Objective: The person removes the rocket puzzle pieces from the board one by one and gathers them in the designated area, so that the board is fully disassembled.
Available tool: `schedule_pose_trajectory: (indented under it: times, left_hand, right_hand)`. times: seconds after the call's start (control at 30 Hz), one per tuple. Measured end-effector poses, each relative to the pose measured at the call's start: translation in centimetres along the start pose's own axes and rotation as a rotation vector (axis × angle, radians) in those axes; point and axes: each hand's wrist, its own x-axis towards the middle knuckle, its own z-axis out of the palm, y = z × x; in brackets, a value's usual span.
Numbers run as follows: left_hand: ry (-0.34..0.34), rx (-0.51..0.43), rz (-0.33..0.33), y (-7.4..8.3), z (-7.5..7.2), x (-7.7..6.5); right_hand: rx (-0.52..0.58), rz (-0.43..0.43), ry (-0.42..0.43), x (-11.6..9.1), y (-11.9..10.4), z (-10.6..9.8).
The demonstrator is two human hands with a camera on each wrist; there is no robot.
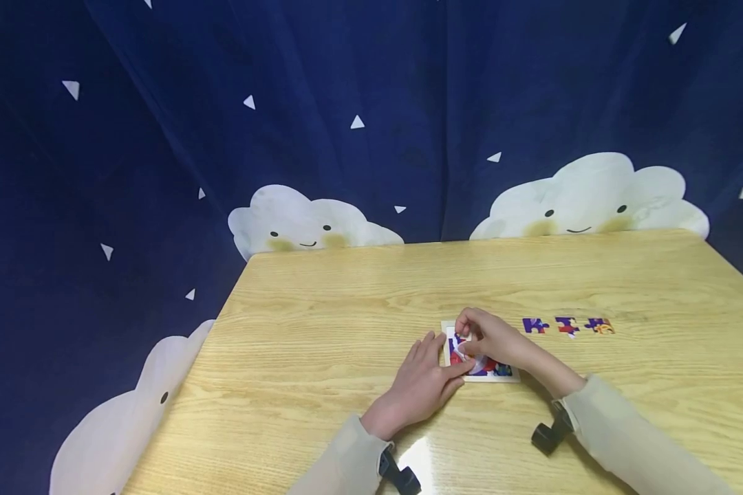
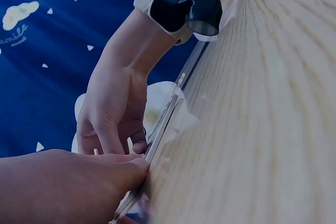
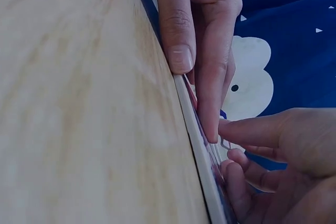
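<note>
On the puzzle, the left hand rests straight-fingered; the right pinches a piece.

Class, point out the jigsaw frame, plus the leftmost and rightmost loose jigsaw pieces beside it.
Jigsaw frame [image 1: 497,379]: head view, near border.
Leftmost loose jigsaw piece [image 1: 534,326]: head view, middle.
Rightmost loose jigsaw piece [image 1: 600,326]: head view, middle.

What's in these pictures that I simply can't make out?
Puzzle: its whole picture; in the head view the left hand and right hand cover part.
Loose pieces: their exact prints; too small in the head view.
Sleeves: their upper ends; cut off by the head view's bottom edge.
</note>
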Motion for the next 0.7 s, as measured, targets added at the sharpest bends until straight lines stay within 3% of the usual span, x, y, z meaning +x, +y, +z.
schedule_pose_trajectory:
  times: [0.27, 0.7]
  left_hand:
    - [0.013, 0.009, -0.002, 0.0, 0.1, -0.1]
    - [0.013, 0.018, -0.001, 0.0, 0.2, 0.0]
  right_hand:
    - [0.052, 0.010, 0.063, -0.4, 0.3, 0.3]
    - [0.167, -0.026, 0.072, -1.1, 0.6, 0.2]
